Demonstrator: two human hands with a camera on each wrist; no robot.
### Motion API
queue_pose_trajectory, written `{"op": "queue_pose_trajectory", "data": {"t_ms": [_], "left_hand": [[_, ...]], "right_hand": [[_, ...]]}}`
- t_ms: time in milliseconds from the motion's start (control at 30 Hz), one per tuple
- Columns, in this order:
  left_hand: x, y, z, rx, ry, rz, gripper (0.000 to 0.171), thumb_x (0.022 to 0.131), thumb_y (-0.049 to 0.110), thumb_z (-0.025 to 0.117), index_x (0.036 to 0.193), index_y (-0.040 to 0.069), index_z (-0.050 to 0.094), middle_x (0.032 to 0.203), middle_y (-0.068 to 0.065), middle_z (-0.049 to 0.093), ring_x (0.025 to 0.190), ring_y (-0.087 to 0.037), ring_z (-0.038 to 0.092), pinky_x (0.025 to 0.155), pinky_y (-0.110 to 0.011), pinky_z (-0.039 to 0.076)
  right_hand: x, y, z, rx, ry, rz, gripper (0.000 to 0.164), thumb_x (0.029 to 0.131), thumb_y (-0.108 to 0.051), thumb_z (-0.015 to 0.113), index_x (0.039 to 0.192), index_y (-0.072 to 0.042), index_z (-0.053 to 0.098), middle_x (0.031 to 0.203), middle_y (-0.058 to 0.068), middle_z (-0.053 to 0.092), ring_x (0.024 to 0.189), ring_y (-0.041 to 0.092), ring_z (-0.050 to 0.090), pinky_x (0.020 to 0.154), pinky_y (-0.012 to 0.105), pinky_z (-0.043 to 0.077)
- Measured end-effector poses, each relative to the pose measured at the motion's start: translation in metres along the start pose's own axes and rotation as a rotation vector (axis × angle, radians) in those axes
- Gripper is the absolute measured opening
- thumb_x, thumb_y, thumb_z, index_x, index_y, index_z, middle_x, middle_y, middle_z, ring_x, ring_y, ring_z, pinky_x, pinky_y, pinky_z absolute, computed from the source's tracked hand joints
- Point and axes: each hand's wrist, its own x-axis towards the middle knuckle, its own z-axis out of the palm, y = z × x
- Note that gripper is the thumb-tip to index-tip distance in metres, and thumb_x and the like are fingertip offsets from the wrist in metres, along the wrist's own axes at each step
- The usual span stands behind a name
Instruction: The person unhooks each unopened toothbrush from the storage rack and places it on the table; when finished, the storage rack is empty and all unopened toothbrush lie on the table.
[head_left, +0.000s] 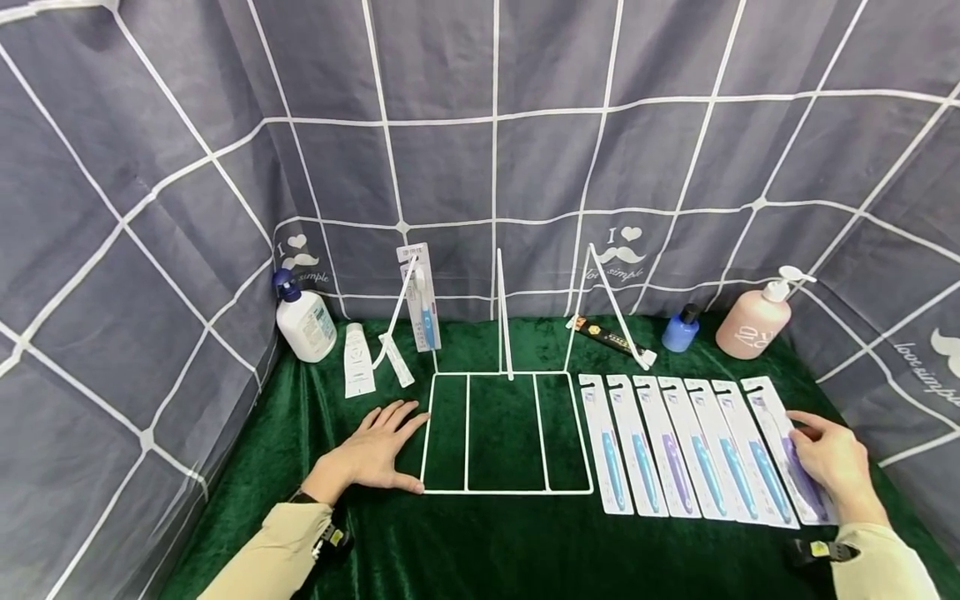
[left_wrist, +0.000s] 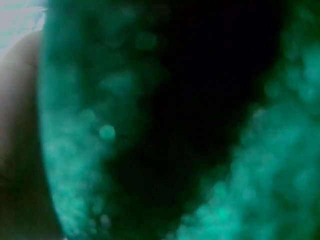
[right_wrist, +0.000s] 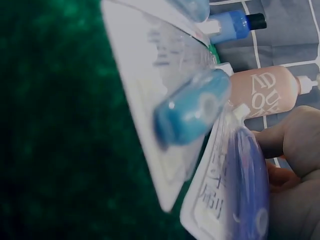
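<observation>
My right hand pinches the right edge of a packaged purple toothbrush, last in a row of several toothbrush packs. In the right wrist view my thumb and fingers are at the edge of that clear blister pack, beside the purple handle. A packaged blue toothbrush lies just left of it. My left hand lies on the green cloth with fingers spread, index fingertip and thumb tip right at the left side of a white wire rack. The left wrist view is mostly blurred green cloth.
A toothbrush pack stands upright at the rack's back left. A white pump bottle and white tubes are at the left. Behind the row are a black box, a blue bottle and a pink pump bottle. Grey curtain surrounds the cloth.
</observation>
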Motion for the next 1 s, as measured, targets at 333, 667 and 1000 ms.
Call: {"op": "queue_pose_trajectory", "data": {"t_ms": [333, 667, 1000], "left_hand": [[0.001, 0.001, -0.005, 0.013, 0.005, 0.005, 0.112, 0.056, 0.088, 0.047, 0.144, 0.023, 0.026, 0.149, -0.008, 0.021, 0.136, -0.031, 0.019, 0.102, -0.058, 0.022], [0.000, 0.002, -0.004, 0.006, 0.011, 0.008, 0.111, 0.057, 0.086, 0.050, 0.144, 0.023, 0.026, 0.149, -0.009, 0.022, 0.136, -0.031, 0.019, 0.102, -0.057, 0.022], [-0.002, 0.003, -0.005, 0.009, 0.013, 0.006, 0.111, 0.057, 0.086, 0.049, 0.144, 0.023, 0.026, 0.149, -0.009, 0.022, 0.136, -0.032, 0.019, 0.102, -0.057, 0.022]], "right_hand": [[0.004, -0.002, 0.001, -0.093, 0.000, -0.052, 0.031, 0.086, -0.015, 0.051, 0.111, 0.001, 0.059, 0.087, 0.022, 0.064, 0.075, 0.043, 0.053, 0.061, 0.048, 0.037], [0.005, -0.011, -0.003, -0.166, -0.027, -0.007, 0.031, 0.084, -0.015, 0.049, 0.109, -0.001, 0.062, 0.112, 0.035, 0.051, 0.086, 0.060, 0.043, 0.066, 0.057, 0.033], [0.008, -0.013, -0.006, -0.168, -0.045, 0.004, 0.030, 0.082, -0.018, 0.053, 0.103, 0.000, 0.064, 0.108, 0.036, 0.053, 0.084, 0.060, 0.044, 0.063, 0.054, 0.031]]}}
